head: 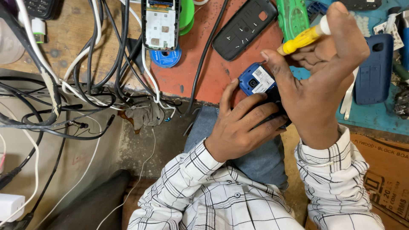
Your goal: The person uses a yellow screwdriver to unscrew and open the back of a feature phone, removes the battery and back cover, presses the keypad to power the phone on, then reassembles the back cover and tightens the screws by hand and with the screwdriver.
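While the left hand [238,127] wraps its fingers around a small blue phone [257,81] at the near edge of the red bench [196,72], the right hand [317,81] closes on a yellow screwdriver [303,38], holding it just above the phone. A black phone cover [245,27] lies on the bench beyond the hands, with an opened phone [160,23] and a tangle of cables [98,68] further left. A dark blue case [375,68] lies to the right.
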